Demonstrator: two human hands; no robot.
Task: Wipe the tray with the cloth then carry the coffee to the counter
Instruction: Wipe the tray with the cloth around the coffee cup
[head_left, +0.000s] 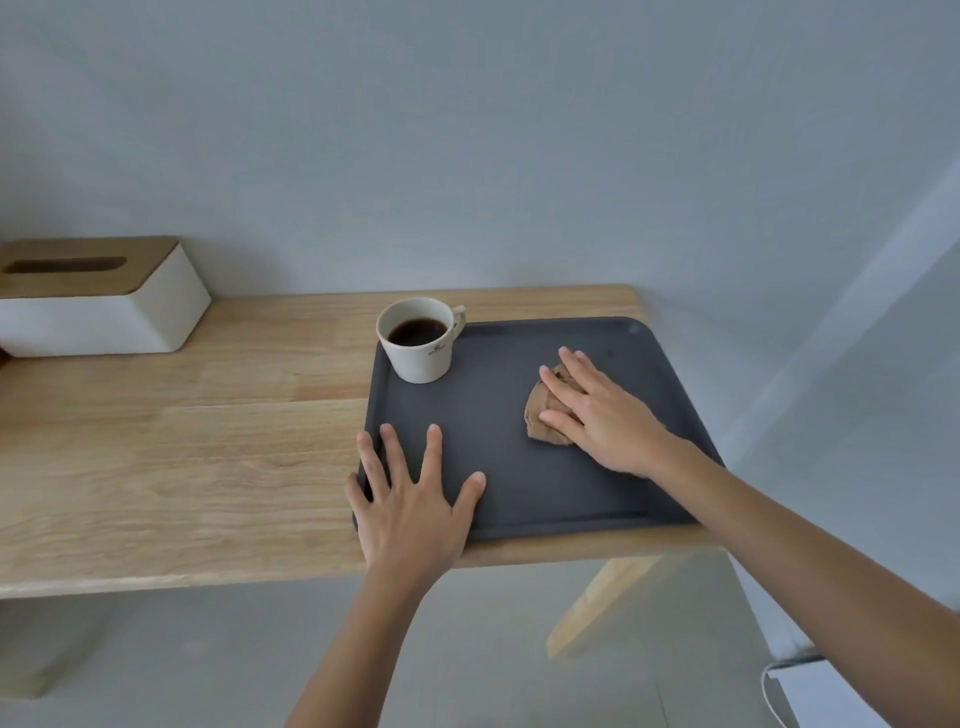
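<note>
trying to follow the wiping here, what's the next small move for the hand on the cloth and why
Probably slide the right hand, pressing the brown cloth flat, leftward across the dark tray. The cloth sits on the tray's right half, and the bare middle looks unwiped. The left hand lies spread on the near left corner, steadying it. Stop short of the coffee cup standing at the far left corner.

Looks like a home, likely a small dining or coffee corner. Light wood table (208, 415) with an angled wooden leg, pushed against a plain pale wall (467, 130). Household items on it: white tissue box (98, 306) with a wood lid, a cup (421, 338) of black coffee on a dark tray (519, 493). Pale floor below, a white cable (774, 701) at the lower right. No lab, shop or workshop gear visible.
</note>
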